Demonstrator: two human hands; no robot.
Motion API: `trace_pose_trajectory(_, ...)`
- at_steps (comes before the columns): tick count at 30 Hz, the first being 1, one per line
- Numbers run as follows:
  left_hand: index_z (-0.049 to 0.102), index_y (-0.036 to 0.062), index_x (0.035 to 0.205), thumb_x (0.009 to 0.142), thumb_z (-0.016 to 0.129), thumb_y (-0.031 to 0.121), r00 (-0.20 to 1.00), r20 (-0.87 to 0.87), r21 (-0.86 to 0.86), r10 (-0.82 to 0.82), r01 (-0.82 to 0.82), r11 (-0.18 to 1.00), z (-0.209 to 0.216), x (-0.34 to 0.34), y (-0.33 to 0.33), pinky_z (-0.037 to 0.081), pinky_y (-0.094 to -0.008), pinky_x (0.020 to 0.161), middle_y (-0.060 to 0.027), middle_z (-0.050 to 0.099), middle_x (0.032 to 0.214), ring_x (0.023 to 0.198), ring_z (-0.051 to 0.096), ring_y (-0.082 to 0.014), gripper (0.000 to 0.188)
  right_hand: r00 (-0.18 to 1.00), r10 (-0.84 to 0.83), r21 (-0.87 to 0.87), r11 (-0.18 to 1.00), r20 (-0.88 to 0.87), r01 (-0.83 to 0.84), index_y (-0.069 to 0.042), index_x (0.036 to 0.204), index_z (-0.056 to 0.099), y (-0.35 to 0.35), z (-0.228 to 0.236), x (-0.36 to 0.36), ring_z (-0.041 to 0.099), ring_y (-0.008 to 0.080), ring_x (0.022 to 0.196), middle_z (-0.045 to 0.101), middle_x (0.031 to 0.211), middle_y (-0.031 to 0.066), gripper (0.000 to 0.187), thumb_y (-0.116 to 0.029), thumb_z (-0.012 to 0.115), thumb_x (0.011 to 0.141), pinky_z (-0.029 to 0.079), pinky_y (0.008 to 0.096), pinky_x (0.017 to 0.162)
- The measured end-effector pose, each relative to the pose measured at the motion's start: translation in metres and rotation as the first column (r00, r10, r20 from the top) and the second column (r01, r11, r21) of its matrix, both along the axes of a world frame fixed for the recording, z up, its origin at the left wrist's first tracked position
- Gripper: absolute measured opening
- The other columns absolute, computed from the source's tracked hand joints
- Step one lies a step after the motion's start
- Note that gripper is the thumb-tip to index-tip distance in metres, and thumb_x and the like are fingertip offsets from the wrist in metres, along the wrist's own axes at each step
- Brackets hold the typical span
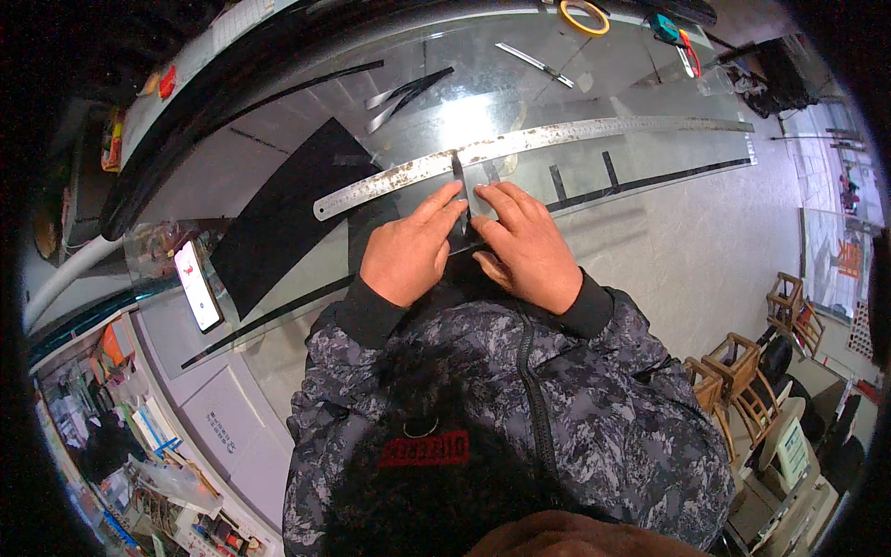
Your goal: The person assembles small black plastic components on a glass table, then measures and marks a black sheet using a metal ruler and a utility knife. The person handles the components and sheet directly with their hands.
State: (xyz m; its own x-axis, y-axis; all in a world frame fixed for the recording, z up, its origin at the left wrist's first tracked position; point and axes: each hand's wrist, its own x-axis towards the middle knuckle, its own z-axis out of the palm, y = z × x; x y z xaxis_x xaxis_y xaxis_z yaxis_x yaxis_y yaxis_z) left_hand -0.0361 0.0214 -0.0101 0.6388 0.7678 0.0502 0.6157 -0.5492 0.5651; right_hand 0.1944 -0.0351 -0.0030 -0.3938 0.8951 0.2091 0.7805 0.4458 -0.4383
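Close to the table's near edge, both my hands work at a narrow black strip (458,169) that runs away from me toward the steel ruler. My left hand (408,249) has its fingertips closed along the strip's left side. From the other side my right hand (531,243) meets it, fingers bent and thumb tucked low. Part of the strip is hidden beneath the fingers. Just beyond the fingertips lies a long, stained steel ruler (408,174), slanting across the glass tabletop (483,79). A large black sheet (288,209) spreads to the left of my left hand.
Loose black strips (408,93) lie beyond the ruler, near a slim utility knife (535,65). At the far right are a yellow tape roll (584,17) and a teal tape measure (665,29). A lit phone (198,286) rests at the left. Wooden stools (733,357) stand right.
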Motion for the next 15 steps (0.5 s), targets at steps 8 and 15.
trace_pose_trajectory(8, 0.074, 0.0107, 0.133, 0.092, 0.070, 0.003, 0.986, 0.150, 0.018, 0.067, -0.070, 0.997, 0.000, -0.016, 0.007, 0.066, -0.0442, 0.085, -0.0030, 0.068, 0.153, 0.103, 0.079, -0.0313, 0.042, 0.989, -0.095, 0.130, 0.985, -0.110, 0.109, -0.005, 0.132, 0.069, 0.044, -0.005, 0.050, 0.057, 0.0460, 0.139, 0.060, 0.152, 0.0206, 0.045, -0.010, 0.083, 0.090, 0.049, 0.0514, 0.117)
trace_pose_trajectory(15, 0.075, 0.0064, 0.132, 0.089, 0.068, -0.004, 0.987, 0.058, 0.147, 0.148, -0.155, 0.977, -0.003, -0.036, 0.018, 0.052, -0.0491, 0.115, -0.0115, 0.069, 0.147, 0.132, 0.064, -0.0396, 0.045, 0.929, -0.314, 0.391, 0.894, 0.194, 0.220, -0.006, 0.132, 0.071, 0.165, -0.035, 0.107, 0.064, 0.0420, 0.130, 0.066, 0.142, 0.0174, 0.041, -0.010, 0.074, 0.092, 0.055, 0.0510, 0.106)
